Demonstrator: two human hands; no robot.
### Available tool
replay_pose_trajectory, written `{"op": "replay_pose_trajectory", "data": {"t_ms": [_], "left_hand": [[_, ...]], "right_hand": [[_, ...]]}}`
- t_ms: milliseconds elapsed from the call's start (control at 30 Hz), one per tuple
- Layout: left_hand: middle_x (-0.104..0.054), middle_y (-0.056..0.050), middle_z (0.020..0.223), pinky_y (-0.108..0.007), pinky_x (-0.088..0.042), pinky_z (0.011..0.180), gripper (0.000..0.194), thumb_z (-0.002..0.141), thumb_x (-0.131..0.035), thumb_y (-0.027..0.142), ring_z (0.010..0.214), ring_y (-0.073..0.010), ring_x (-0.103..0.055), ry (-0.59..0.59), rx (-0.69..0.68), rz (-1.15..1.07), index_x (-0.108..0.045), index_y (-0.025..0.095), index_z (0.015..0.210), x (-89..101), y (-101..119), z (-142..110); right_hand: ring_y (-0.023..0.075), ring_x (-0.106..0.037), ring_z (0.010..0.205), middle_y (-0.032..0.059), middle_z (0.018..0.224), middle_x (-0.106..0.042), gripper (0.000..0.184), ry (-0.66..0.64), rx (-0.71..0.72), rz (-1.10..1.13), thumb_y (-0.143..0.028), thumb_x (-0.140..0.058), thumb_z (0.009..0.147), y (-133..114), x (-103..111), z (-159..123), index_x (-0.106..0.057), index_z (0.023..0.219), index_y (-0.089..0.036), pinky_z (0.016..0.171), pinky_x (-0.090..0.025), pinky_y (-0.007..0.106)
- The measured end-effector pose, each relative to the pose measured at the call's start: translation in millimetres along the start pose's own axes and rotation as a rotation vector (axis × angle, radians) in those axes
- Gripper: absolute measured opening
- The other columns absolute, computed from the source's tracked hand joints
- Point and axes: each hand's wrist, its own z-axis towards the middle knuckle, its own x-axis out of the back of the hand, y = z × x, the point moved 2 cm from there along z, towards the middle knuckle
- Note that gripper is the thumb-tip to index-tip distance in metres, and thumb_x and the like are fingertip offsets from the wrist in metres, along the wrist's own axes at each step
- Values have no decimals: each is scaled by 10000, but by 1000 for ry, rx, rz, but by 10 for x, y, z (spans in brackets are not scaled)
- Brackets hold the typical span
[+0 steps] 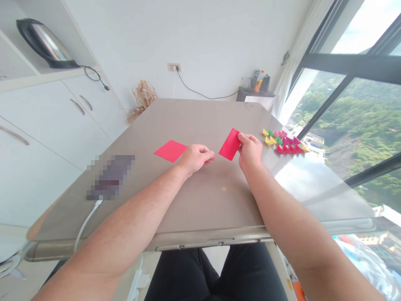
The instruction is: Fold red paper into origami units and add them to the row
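My right hand (249, 149) pinches a red piece of paper (229, 144) by its upper right edge and holds it tilted over the table. My left hand (198, 159) is a short way to the left of that paper, its thumb and fingers drawn together with nothing visible between them. Another red sheet of paper (171, 150) lies flat on the table, its right corner partly hidden behind my left hand. Right of my right hand, several small folded paper pieces (285, 142) in yellow, green, pink and red stand in rows.
A blurred-out dark device (111, 177) with a white cable (84, 228) lies on the table (200, 115) at the left. Bottles (259, 82) stand on a small cabinet beyond the far edge. A window (369, 100) borders the right side; white cupboards (46, 121) are at the left.
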Motion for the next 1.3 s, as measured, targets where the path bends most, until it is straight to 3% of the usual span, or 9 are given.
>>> {"op": "replay_pose_trajectory", "data": {"t_ms": [167,400,633,733,867,967,1067,1167,1300], "left_hand": [[-760,-97,869,-335,-554,685,343,777,-737,526,773,-206,-703,-27,-25,-109,-702,185,788,-37,-1,-4],[-738,-80,749,-344,-545,700,209,753,-757,371,694,-189,-676,-34,-31,45,-693,183,688,-8,-55,18],[-758,-81,898,-337,-572,681,341,744,-784,497,802,-214,-711,-32,-88,-92,-708,193,878,-93,4,-11],[-740,-64,802,-334,-572,683,247,756,-761,414,751,-203,-697,69,-131,-61,-680,181,756,-82,13,2],[-710,-30,768,-309,-541,623,151,791,-672,345,700,-192,-677,241,-146,-109,-634,201,769,46,-8,66],[-671,-8,678,-288,-466,591,116,804,-636,315,607,-170,-613,278,-204,91,-619,216,747,162,-5,91],[-661,-6,649,-291,-404,611,112,820,-622,294,599,-167,-566,185,-351,397,-661,226,739,205,34,66],[-658,1,658,-298,-387,640,142,856,-573,272,607,-170,-548,99,-450,540,-696,237,793,179,74,18],[-672,-8,711,-296,-396,669,163,881,-557,278,653,-172,-559,70,-507,586,-678,229,784,126,112,-11]], "right_hand": [[123,-493,587,-43,612,-501,266,-56,15,-25,-358,-738,662,14,-44,-42,-508,637,-226,558,-448,284],[122,-498,597,-42,603,-500,237,-24,9,14,-334,-742,646,-5,-68,-64,-535,630,-219,553,-452,277],[136,-530,627,-30,648,-548,269,-72,11,-12,-387,-745,682,71,-112,-100,-531,653,-226,589,-485,291],[128,-513,606,-31,628,-538,269,-118,-5,-18,-400,-746,705,90,-167,-159,-549,655,-222,594,-483,291],[124,-540,645,-5,736,-612,187,-215,-73,-57,-343,-740,692,61,-180,-188,-631,756,-206,606,-479,284],[171,-627,852,47,1088,-681,349,-256,74,-237,-309,-720,699,1,-154,-203,-679,1037,-234,708,-522,322],[251,-581,1158,70,1322,-629,440,-339,436,-525,-292,-721,726,-43,-154,-250,-689,1165,-281,921,-505,414],[274,-552,1192,62,1204,-698,202,-490,631,-729,-270,-692,789,0,-186,-313,-761,979,-285,1010,-444,445],[210,-596,825,31,822,-696,191,-541,572,-837,-225,-586,849,62,-225,-360,-720,717,-260,790,-461,366]]}}
